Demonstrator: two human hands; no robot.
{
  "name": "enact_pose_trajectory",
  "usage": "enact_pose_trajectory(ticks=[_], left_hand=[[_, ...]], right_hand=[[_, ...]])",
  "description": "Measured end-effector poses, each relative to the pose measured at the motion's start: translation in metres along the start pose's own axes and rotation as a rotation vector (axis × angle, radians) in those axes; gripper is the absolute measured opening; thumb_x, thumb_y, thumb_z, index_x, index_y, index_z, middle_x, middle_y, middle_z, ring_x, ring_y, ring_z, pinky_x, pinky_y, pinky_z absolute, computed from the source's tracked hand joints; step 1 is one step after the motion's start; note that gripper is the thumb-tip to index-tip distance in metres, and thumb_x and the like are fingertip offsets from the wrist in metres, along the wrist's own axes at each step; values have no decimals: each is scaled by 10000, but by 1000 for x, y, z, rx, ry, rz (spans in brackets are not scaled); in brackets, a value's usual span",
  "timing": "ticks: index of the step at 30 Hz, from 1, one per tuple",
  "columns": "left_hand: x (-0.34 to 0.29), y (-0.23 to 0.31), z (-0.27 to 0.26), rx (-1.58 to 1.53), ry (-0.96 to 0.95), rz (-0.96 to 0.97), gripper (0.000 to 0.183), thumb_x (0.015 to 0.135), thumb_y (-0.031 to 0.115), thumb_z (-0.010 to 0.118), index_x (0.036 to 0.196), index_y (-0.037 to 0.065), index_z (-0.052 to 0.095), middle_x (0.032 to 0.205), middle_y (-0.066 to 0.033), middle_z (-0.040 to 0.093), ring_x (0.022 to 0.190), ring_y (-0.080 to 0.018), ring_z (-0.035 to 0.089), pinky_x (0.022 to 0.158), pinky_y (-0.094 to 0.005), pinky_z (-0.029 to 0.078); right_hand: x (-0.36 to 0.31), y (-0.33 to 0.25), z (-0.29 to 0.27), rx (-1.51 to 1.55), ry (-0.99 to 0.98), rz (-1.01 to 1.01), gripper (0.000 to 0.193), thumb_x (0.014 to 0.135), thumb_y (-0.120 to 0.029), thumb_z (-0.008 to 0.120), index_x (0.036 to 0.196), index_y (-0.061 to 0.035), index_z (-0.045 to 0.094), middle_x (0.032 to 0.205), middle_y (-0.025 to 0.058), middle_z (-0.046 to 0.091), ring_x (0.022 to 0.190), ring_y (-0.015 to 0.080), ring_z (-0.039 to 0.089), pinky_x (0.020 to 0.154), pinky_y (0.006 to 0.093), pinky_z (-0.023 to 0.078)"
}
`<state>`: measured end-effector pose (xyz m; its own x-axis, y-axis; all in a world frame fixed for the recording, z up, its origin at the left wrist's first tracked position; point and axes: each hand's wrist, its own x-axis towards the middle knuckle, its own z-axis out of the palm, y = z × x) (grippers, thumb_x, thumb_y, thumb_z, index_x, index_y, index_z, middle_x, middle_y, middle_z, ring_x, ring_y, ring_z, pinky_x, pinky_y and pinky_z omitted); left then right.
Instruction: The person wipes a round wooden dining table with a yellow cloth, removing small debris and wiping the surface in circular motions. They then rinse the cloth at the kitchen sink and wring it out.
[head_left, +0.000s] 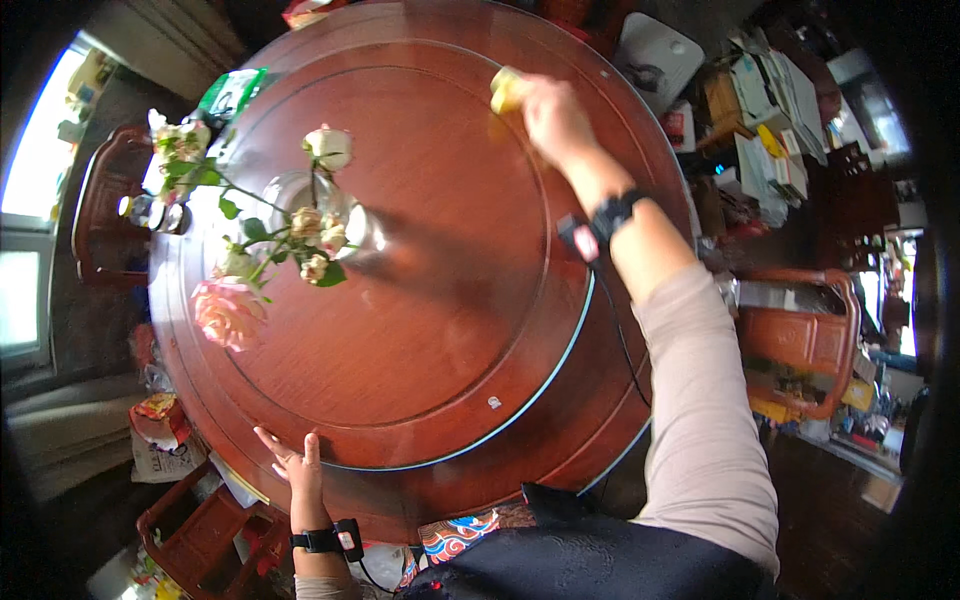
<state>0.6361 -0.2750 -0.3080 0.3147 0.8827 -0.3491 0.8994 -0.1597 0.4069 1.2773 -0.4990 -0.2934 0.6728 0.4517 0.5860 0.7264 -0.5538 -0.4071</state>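
Note:
My right hand (553, 112) reaches across to the far side of the round reddish-brown wooden table (440, 330). Its fingers close on a small yellow cloth or sponge (507, 91), blurred by motion, against the raised round top. At the near left edge of that top, my left hand (295, 463) has its fingers spread and holds nothing. Left of the middle stands a clear glass vase (292, 190) with roses; a large pink rose (230, 312) leans toward me and a white rose (328, 147) points away.
Small jars (158, 213) and a green packet (232, 92) sit by the table's left rim. Wooden chairs (800, 340) stand around it. Papers and boxes (768, 120) are piled at the far right. A thin black cable (628, 345) hangs from my right wrist.

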Motion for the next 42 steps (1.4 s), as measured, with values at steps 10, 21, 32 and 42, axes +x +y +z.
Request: enact_pose_trajectory(ticks=[10,21,32,42], left_hand=[[-10,9,-2,-25,-24,1,1185,779,630,650,1500,168,-169,1594,-113,79,1448,-301,173,1076,-649,-36],[-5,10,-1,-22,-49,-22,1145,806,620,623,1498,187,-180,1593,-147,48,1455,-329,131,1080,-645,-36],[11,7,-2,52,6,19,1124,768,741,549,1518,219,-106,1595,-81,118,1455,-313,148,1070,-671,-3],[7,24,-5,101,4,-80,1118,750,743,563,1519,252,-84,1581,-117,159,1433,-372,187,1105,-639,23]], right_hand=[[-11,-56,8,-142,-58,31,263,882,-57,500,1010,-149,711,1126,39,659,1023,262,602,951,369,475],[-11,27,-42,-170,94,252,323,894,-45,427,1033,-106,712,1113,115,674,1036,257,642,909,365,505],[-220,-87,-105,78,92,247,287,809,39,543,1049,-56,667,1065,128,638,947,311,613,818,373,489],[-368,-212,-145,212,-214,14,171,833,-55,598,995,-93,639,986,104,608,885,255,598,699,374,505]])
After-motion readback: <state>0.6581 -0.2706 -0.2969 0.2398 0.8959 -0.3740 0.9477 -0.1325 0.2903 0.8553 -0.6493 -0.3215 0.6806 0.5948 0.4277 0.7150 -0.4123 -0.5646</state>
